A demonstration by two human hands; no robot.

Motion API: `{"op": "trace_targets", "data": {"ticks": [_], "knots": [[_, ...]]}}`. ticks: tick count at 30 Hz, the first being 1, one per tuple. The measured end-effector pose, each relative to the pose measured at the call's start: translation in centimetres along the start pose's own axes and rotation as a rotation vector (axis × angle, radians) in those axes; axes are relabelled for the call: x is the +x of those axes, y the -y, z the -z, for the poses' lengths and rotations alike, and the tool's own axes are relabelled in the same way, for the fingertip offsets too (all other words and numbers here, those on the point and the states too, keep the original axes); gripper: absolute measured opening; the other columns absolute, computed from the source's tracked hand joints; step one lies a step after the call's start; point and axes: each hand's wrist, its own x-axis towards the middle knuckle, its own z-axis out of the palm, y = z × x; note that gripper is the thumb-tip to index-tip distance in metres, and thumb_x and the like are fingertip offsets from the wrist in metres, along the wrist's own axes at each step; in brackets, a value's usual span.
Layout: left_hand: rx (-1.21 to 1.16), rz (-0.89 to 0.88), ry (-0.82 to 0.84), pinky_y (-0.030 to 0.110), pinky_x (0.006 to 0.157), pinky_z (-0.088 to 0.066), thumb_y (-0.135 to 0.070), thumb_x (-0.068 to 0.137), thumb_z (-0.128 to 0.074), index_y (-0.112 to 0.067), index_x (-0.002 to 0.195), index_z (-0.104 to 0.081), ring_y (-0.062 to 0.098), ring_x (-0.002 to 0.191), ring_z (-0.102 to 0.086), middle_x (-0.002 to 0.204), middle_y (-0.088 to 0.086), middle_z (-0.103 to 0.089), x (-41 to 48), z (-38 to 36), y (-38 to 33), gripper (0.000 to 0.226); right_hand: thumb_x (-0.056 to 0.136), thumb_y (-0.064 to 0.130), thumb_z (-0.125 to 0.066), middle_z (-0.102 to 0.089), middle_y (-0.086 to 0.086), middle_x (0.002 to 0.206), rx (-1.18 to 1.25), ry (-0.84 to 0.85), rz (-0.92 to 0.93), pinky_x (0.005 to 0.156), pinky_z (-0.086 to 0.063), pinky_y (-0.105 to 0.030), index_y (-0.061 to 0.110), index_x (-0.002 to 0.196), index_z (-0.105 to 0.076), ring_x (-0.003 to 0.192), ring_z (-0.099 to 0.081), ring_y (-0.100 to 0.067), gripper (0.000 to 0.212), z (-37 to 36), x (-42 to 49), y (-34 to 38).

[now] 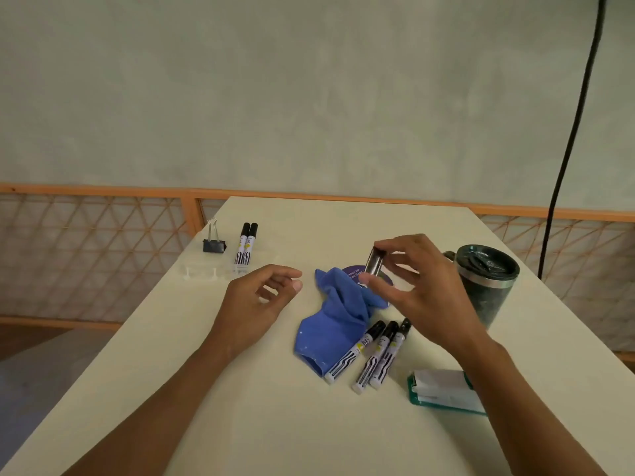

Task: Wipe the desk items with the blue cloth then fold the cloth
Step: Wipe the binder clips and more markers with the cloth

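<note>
Your desk [261, 407] is a long pale tabletop. At its right edge stands a dark travel mug [486, 280] with its lid on. The blue cloth [335, 324] lies crumpled mid-desk, between your hands, partly covering a round purple sticker [354, 271]. Near the right edge lies a green-edged white pack [443, 393]. Three black-capped markers [374, 352] lie side by side, the leftmost resting on the cloth's near edge; two more markers [246, 247] sit far left beside a black binder clip [213, 242]. Your right hand [426, 297] pinches a small dark metallic cylinder [374, 262] between thumb and fingertips, above the cloth. Your left hand [261, 300] hovers loosely curled, holding nothing.
</note>
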Motion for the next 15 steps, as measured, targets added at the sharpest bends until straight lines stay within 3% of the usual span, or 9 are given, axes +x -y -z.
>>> {"op": "trace_targets", "data": {"ticks": [2, 5, 9, 12, 15], "knots": [[-0.078, 0.059, 0.014, 0.031, 0.079, -0.062, -0.028, 0.101, -0.075, -0.031, 0.111, -0.08, 0.016, 0.091, -0.075, 0.098, -0.007, -0.079, 0.1, 0.1, -0.3, 0.012, 0.084, 0.034, -0.09, -0.057, 0.011, 0.126, 0.015, 0.04, 0.051, 0.097, -0.059, -0.026, 0.028, 0.128, -0.064, 0.114, -0.067, -0.009, 0.051, -1.3, -0.6, 0.7], [-0.168, 0.087, 0.072, 0.036, 0.075, -0.062, -0.031, 0.104, -0.069, -0.023, 0.116, -0.079, 0.021, 0.088, -0.076, 0.1, 0.001, -0.081, 0.0, 0.3, -0.8, 0.017, 0.086, 0.036, -0.089, -0.056, 0.012, 0.124, -0.007, 0.033, 0.122, 0.094, -0.055, -0.018, 0.031, 0.127, -0.06, 0.113, -0.065, -0.008, 0.05, -3.2, -1.5, 1.9], [-0.266, 0.116, 0.158, 0.035, 0.074, -0.061, -0.036, 0.108, -0.058, -0.017, 0.12, -0.079, 0.026, 0.089, -0.076, 0.103, 0.008, -0.081, -0.1, 0.7, -1.4, 0.03, 0.086, 0.033, -0.089, -0.056, 0.011, 0.123, -0.032, 0.042, 0.204, 0.094, -0.051, -0.016, 0.024, 0.128, -0.064, 0.115, -0.062, -0.009, 0.049, -5.0, -2.2, 2.4], [-0.336, 0.131, 0.149, 0.033, 0.072, -0.059, -0.031, 0.105, -0.065, -0.014, 0.121, -0.079, 0.026, 0.088, -0.076, 0.103, 0.011, -0.081, -0.1, 0.8, -1.6, 0.027, 0.087, 0.028, -0.088, -0.058, 0.012, 0.124, -0.004, 0.054, 0.203, 0.097, -0.046, -0.008, 0.021, 0.129, -0.063, 0.116, -0.061, -0.002, 0.049, -5.4, -2.6, 2.2], [-0.356, 0.147, 0.121, 0.032, 0.072, -0.059, -0.024, 0.102, -0.072, -0.015, 0.121, -0.078, 0.026, 0.089, -0.076, 0.103, 0.011, -0.082, -0.1, 1.2, -1.4, 0.022, 0.089, 0.03, -0.087, -0.061, 0.015, 0.13, 0.035, 0.067, 0.18, 0.102, -0.051, -0.015, 0.022, 0.135, -0.062, 0.121, -0.065, -0.005, 0.052, -5.3, -2.7, 1.9]]}}
